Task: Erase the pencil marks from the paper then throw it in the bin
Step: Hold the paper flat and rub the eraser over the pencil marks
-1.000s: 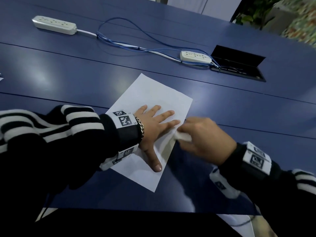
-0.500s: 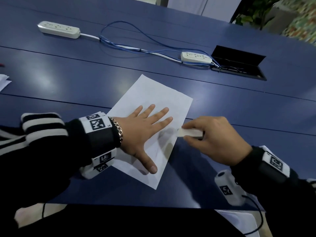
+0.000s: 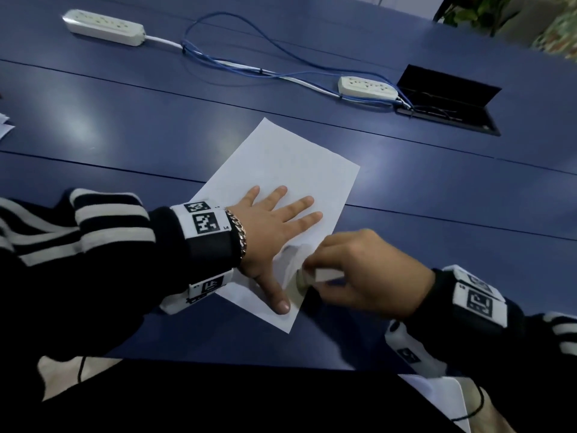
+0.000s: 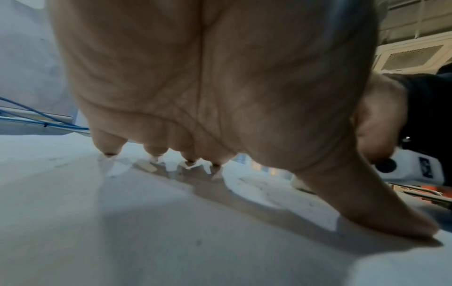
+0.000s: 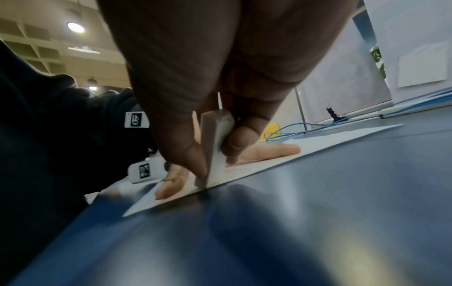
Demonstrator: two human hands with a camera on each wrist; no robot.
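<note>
A white sheet of paper (image 3: 290,170) lies on the blue table (image 3: 125,126). My left hand (image 3: 274,226) lies flat on it with fingers spread and thumb out, pressing it down. My right hand (image 3: 352,276) pinches a white eraser (image 3: 324,274) between thumb and fingers at the sheet's right edge, near my left thumb. In the right wrist view the eraser (image 5: 215,147) stands tilted, its lower end touching the paper (image 5: 318,139) edge. The left wrist view shows my palm (image 4: 208,77) above the paper (image 4: 122,232). Any pencil marks are too faint to make out.
Two white power strips (image 3: 104,26) (image 3: 367,87) joined by blue and white cables (image 3: 249,67) lie at the back of the table. An open black cable hatch (image 3: 446,104) sits back right. More paper (image 3: 4,128) shows at the left edge. A plant (image 3: 474,10) stands beyond the table.
My right hand has carried the eraser from beside the sheet's right edge down and left to the edge near my left thumb. My left hand stays flat on the paper.
</note>
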